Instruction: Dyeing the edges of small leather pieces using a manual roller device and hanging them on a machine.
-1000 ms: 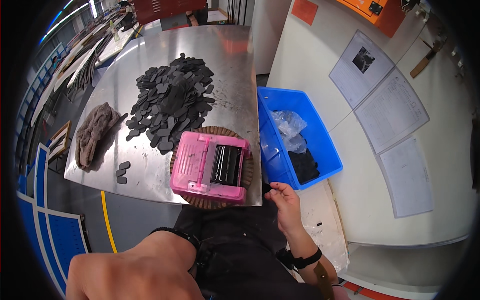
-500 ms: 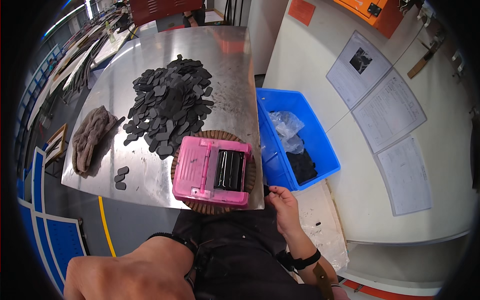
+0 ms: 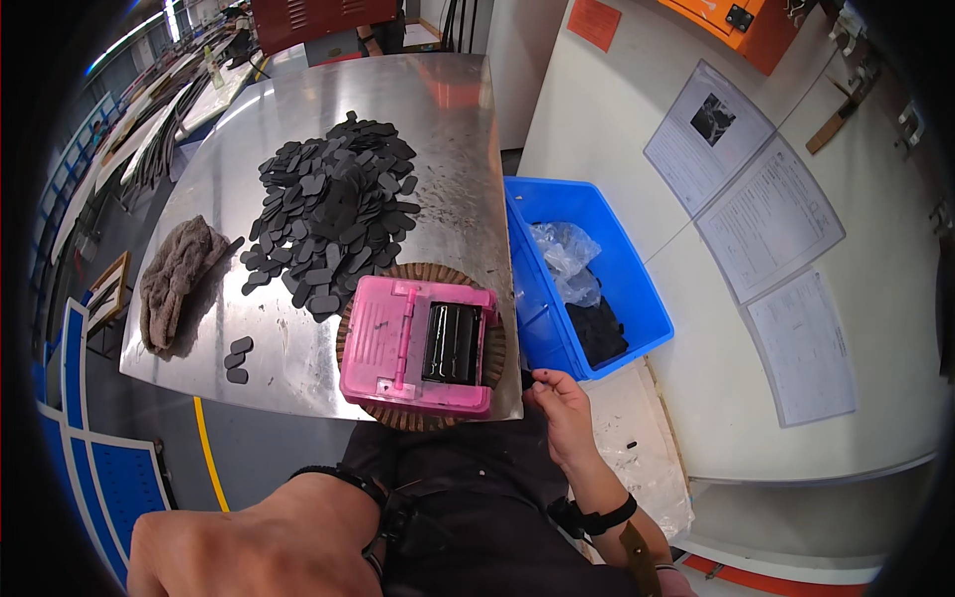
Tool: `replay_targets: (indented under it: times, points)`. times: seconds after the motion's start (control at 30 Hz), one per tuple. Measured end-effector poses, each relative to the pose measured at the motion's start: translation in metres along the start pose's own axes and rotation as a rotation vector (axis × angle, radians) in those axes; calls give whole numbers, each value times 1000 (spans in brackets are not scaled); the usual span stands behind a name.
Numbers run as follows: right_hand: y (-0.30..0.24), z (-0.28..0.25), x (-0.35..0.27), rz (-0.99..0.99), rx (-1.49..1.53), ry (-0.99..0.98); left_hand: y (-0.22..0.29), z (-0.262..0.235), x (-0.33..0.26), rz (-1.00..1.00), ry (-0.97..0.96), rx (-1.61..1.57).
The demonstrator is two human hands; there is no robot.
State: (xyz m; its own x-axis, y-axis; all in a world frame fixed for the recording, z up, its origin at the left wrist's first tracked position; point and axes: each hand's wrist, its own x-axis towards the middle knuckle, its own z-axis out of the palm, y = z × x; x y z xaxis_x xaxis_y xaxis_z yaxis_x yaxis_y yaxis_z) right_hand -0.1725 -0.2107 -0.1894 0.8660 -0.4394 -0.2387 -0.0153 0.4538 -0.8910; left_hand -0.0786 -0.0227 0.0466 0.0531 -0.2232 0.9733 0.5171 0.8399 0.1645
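from my end, most of the black pieces (image 3: 333, 204) lie in one loose heap on the metal table (image 3: 288, 373); three pieces (image 3: 239, 346) lie apart, toward the near left edge. whether those three are finished or waiting i can't tell, but by count nearly everything sits in the heap. the pink box (image 3: 376, 343), with a glossy black roller (image 3: 453, 343) in its window, stands just nearer me than the heap, on a round ribbed base (image 3: 433, 271). i see no piece on the roller.

the right hand (image 3: 567, 413) is just off the table's near right corner, thumb and forefinger pinched together; the grip seems to have a small dark bit (image 3: 528, 379) at its tips, too little showing to name. the left hand (image 3: 259, 537) is a big patch of skin low in the corner, fingers out of sight, so i can't tell its grip.

for room, i judge the bare metal between the grey cloth (image 3: 179, 274) and the pink box the widest stretch. the right side is tighter: the box sits close to that edge, the base's rim reaches the near edge, and the blue bin (image 3: 537, 313) stands right beside the table.
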Motion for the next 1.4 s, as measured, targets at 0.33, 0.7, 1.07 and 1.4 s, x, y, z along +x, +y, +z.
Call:
replay_targets:
  times: [0.33,0.7,1.07,1.4]
  points:
    - [-2,-3,1,7,-11,13,0,4,1,-3,30,44]
    - [-3,-2,2,1,-41,15,0,7,3,1,64,112]
    - [-2,-5,4,27,-34,41,8,15,-6,-7,156,168]
    - [-1,1,10,41,-34,61,23,30,-22,-17,244,209]
